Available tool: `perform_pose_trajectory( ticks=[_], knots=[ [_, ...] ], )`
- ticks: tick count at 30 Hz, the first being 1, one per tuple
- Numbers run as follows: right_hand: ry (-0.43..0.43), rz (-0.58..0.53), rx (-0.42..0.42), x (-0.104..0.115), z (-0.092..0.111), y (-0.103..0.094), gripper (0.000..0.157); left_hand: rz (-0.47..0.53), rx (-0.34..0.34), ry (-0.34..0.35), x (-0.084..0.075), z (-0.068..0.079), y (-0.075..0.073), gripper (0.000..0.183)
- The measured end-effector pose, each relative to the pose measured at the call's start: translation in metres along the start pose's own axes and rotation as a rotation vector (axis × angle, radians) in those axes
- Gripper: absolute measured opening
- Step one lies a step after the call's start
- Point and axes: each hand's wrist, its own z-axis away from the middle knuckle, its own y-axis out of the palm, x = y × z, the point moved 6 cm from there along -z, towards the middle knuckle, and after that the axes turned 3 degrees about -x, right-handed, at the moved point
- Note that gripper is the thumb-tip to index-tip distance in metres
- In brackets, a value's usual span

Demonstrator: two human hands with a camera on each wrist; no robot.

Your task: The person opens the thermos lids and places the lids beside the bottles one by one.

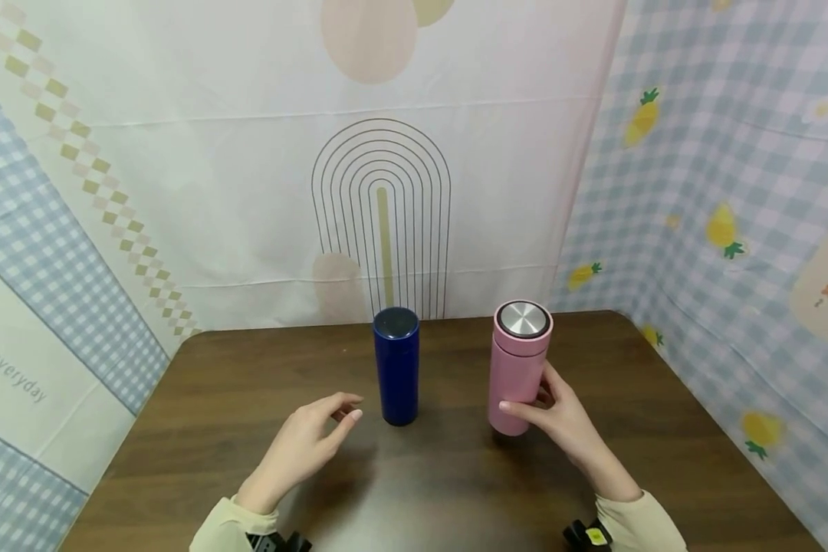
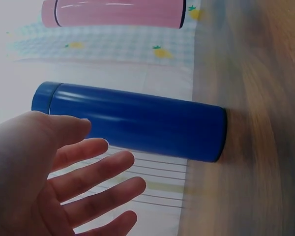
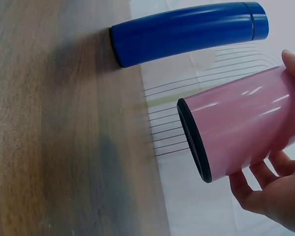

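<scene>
A pink thermos with a silver-topped lid is gripped by my right hand, thumb on the near side and fingers round the back. In the right wrist view the thermos's black base shows, lifted off the table and tilted. A dark blue thermos stands upright on the table, left of the pink one. To its left hovers my left hand, fingers loosely bent, holding nothing. The left wrist view shows those fingers spread, close to the blue thermos in that view.
The brown wooden table has its far edge against a white patterned cloth. On the right hangs a blue checked cloth with pineapple prints. Black camera mounts sit at both wrists.
</scene>
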Motion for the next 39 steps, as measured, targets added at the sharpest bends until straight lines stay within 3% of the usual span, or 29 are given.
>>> perform_pose_trajectory(
  ticks=[8,28,35,39],
  knots=[
    [-0.024,0.048,0.019,0.005,0.010,-0.003,0.075,0.031,0.024,0.023,-0.007,0.004,0.006,0.016],
    [-0.134,0.089,0.072,0.019,0.016,0.015,0.074,0.031,0.013,0.034,-0.001,0.008,-0.011,0.018],
    [-0.135,0.099,0.062,0.017,0.020,0.016,0.076,0.061,0.060,0.097,-0.010,0.000,-0.006,0.022],
    [-0.177,0.108,0.092,0.020,0.018,0.022,0.073,0.064,0.076,0.118,-0.012,-0.001,-0.009,0.024]
  ],
)
